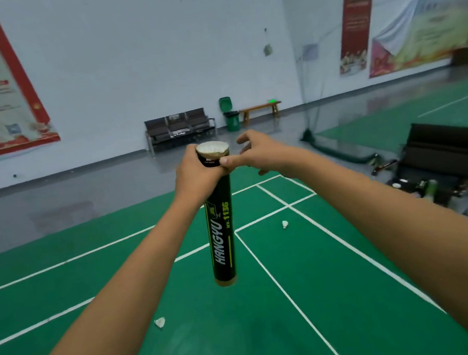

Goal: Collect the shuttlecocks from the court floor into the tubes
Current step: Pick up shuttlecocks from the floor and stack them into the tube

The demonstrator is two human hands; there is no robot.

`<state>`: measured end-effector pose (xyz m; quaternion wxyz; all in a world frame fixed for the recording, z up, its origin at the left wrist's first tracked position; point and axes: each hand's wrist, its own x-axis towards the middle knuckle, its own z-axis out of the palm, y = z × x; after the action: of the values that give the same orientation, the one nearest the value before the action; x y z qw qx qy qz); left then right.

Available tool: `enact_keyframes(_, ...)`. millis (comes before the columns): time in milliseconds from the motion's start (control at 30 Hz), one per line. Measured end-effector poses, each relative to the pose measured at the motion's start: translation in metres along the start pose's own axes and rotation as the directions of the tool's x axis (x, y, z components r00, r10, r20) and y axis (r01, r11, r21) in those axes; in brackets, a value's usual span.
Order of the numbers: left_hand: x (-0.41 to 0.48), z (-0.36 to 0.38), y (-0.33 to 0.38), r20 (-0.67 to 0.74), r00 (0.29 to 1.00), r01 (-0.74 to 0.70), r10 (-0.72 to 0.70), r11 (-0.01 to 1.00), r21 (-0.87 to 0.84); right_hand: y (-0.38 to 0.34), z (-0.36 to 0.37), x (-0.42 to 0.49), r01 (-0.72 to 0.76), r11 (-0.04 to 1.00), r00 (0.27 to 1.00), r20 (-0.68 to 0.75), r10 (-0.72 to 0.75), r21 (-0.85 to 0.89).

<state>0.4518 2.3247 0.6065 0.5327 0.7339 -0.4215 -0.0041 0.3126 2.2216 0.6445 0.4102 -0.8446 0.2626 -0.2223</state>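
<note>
Left grip (197, 173) is curled round the upright shuttlecock tube (221, 237) near its open top; right grip (259, 154) is held loosely spread beside it, empty.

Saw a black HANGYU shuttlecock tube (222, 237) upright in the air above the green court floor (357, 294), open mouth up, with a whitish top shuttlecock (212, 150) inside the rim. Found two more lying loose: a near shuttlecock (160, 322) lower left of the tube's base, and a far shuttlecock (285, 224) to its right, near the white lines.
</note>
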Motion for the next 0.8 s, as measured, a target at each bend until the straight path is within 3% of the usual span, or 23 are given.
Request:
enact_keyframes(367,0.034,0.247,0.110,0.241,0.961,-0.107,0.138,0.985,-0.135,0.157,-0.195,-0.020,-0.138,0.990,0.969,-0.202,0.142,0.034)
enact_keyframes(633,0.042,0.405,0.153,0.375,0.900,-0.153,0.220,0.968,-0.201,0.269,-0.288,-0.047,-0.281,0.954,0.889,-0.348,0.299,0.100)
enact_keyframes(800,0.063,0.504,0.146,0.452,0.865,-0.107,0.217,0.960,-0.257,0.353,-0.339,-0.036,-0.380,0.922,0.827,-0.421,0.373,0.072)
